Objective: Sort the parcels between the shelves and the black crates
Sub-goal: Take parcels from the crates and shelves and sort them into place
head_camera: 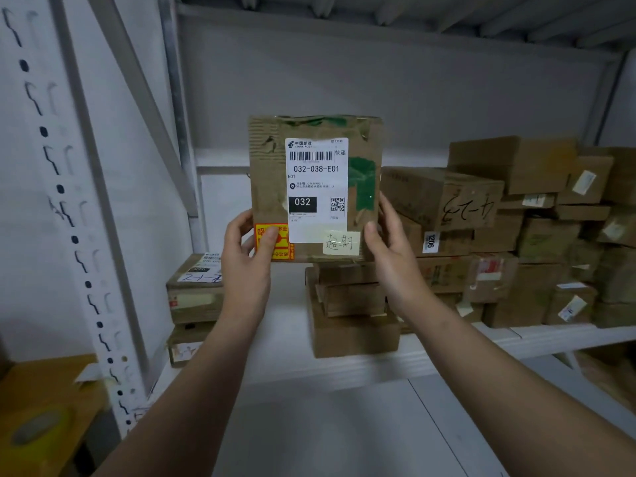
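A cardboard parcel [315,187] is held upright between both hands, in front of the shelf [378,359].
The left hand [246,251] grips the parcel's lower left corner, thumb over a red and yellow sticker [275,242]; the right hand [389,242] clasps its lower right edge. Fingers behind the parcel are hidden. Stacked boxes [509,235] lie behind and right of the parcel, their labels blurred.

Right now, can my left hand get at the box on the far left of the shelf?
Probably not yet: the left hand grips the held parcel. The way to the left box looks free, just below the hand.
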